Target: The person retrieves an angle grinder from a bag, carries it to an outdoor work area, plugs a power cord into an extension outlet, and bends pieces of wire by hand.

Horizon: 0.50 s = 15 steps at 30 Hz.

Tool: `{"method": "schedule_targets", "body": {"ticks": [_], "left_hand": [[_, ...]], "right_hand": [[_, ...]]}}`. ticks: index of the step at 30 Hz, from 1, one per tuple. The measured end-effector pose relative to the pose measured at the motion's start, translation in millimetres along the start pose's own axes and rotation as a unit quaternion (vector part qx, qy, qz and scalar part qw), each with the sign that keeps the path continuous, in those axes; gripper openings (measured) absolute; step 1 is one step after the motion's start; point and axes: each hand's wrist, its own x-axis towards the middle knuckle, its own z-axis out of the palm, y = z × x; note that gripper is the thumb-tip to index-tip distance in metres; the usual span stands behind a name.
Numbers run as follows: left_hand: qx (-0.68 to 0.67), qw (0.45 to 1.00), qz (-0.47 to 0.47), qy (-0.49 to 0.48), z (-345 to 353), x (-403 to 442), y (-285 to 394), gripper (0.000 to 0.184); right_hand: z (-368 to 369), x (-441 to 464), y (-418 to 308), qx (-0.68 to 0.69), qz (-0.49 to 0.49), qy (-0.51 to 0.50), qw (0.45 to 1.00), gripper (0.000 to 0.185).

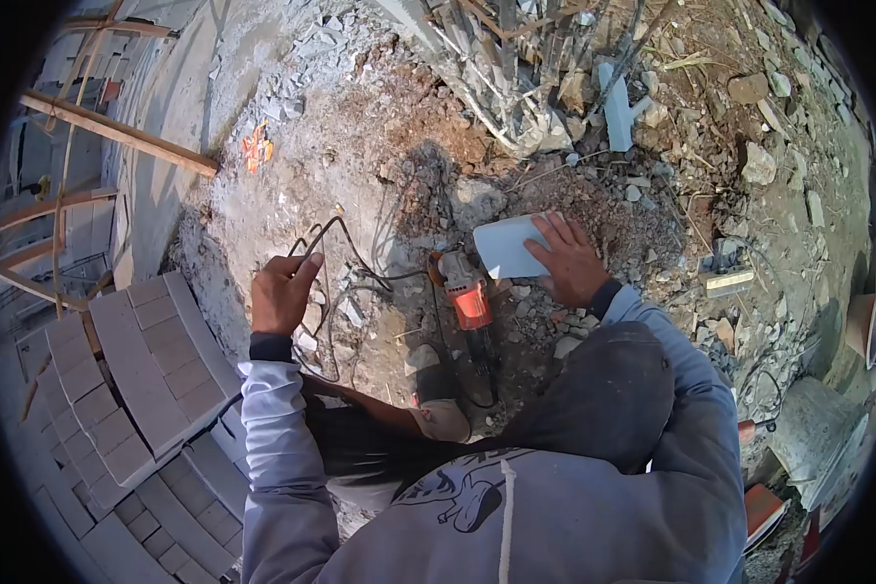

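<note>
Head view: left hand (281,295) pinches (seemingly) black cable (338,221); right hand (568,263), palm-down, grips white tile (504,249).

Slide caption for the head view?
Left hand at a black cable, right hand on a white tile, grinder between them.

The grinder (472,307) has a smooth orange casing that looks like plastic and a dull grey metal head. Just right of that head, the slab (509,247) is flat, smooth and pale; its exact material is unclear. Left of the grinder, the cord (360,271) has a dark, rubbery skin. Rough, gritty soil (399,321) lies around the grinder. Farther left are matt, concrete-like blocks (131,384) and a bare wooden beam (122,133).
</note>
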Motion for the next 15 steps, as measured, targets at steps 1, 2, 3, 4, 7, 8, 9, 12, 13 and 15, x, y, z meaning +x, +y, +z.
{"method": "schedule_targets", "body": {"ticks": [1, 2, 3, 4, 7, 8, 9, 12, 13, 15], "left_hand": [[0.0, 1.0, 0.0, 0.002, 2.2, 1.2, -6.6, 0.04], [0.002, 1.0, -0.002, 0.004, 2.5, 0.8, -12.4, 0.04], [0.018, 1.0, -0.02, -0.014, 1.2, 0.4, -14.4, 0.04], [0.034, 0.998, -0.035, -0.033, -0.1, 0.9, -14.4, 0.04], [0.031, 0.998, -0.017, -0.057, -0.4, -4.2, -16.9, 0.043], [0.008, 0.999, -0.015, -0.05, -0.2, -4.5, -20.6, 0.046], [0.0, 0.996, -0.046, -0.072, -3.8, -3.2, -22.5, 0.047], [-0.212, 0.972, -0.071, -0.069, -8.7, -8.1, -18.2, 0.048], [-0.227, 0.967, -0.069, -0.091, -13.1, -8.4, -12.0, 0.047], [-0.321, 0.941, -0.063, -0.092, -13.0, -7.5, 1.0, 0.046]], "right_hand": [[-2.4, 1.8, -9.6, -0.009, -0.022, 0.039, 0.999, 0.048], [3.2, 5.0, -15.9, 0.029, -0.039, 0.042, 0.998, 0.045], [12.0, 8.4, -21.4, 0.068, -0.054, 0.045, 0.995, 0.043], [19.1, 13.5, -26.5, 0.106, -0.066, 0.05, 0.991, 0.041], [31.6, 25.0, -43.0, 0.156, -0.085, -0.043, 0.983, 0.034], [33.3, 28.6, -46.8, 0.166, -0.077, -0.094, 0.979, 0.033], [32.5, 30.7, -47.2, 0.191, -0.071, -0.076, 0.976, 0.028], [19.9, 43.1, -44.1, 0.28, -0.008, -0.09, 0.956, 0.023], [8.8, 52.7, -45.2, 0.292, 0.028, -0.13, 0.947, 0.024], [-16.9, 76.2, -52.6, 0.333, -0.03, -0.159, 0.929, 0.03]]}}
